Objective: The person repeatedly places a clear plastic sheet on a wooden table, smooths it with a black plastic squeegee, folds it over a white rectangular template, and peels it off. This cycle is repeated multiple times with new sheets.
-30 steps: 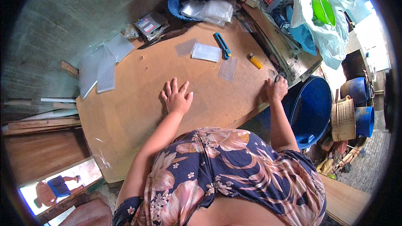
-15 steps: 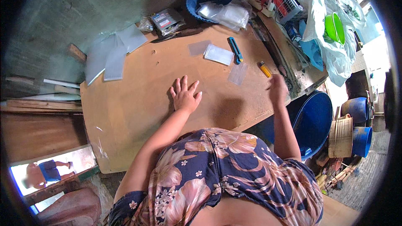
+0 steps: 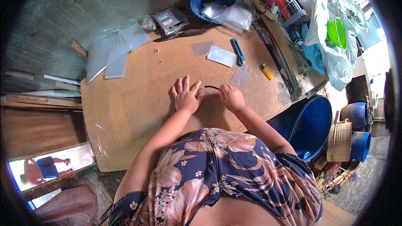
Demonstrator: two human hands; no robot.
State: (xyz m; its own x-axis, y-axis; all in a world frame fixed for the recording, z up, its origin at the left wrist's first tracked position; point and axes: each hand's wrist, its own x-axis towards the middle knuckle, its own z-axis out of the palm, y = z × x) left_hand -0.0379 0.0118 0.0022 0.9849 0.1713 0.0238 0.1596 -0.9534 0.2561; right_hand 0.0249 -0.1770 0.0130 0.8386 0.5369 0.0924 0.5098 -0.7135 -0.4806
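My left hand (image 3: pixel 186 96) lies flat on the brown tabletop (image 3: pixel 142 121), fingers spread. Close by on its right, my right hand (image 3: pixel 231 97) is closed on a thin, curved black strip (image 3: pixel 212 87), whose free end points toward my left fingers. The strip's exact kind is unclear. Beyond my hands are a stack of clear plastic sheets (image 3: pixel 221 55), a single clear sheet (image 3: pixel 240 75) and another flat one (image 3: pixel 202 48). A blue utility knife (image 3: pixel 238 52) rests beside the stack. A yellow lighter (image 3: pixel 267 72) lies farther right.
Larger plastic sheets (image 3: pixel 117 60) lie at the table's far left. At the back are a packaged box (image 3: pixel 171 20), a dark knife (image 3: pixel 180 34) and a blue basin (image 3: pixel 194 6) with plastic bags. A big blue barrel (image 3: pixel 310 127) stands off the right edge. A person (image 3: pixel 46 168) shows lower left.
My right hand has moved left from the table's right edge to beside my left hand, and the black strip now shows in it. The left hand has stayed on the tabletop.
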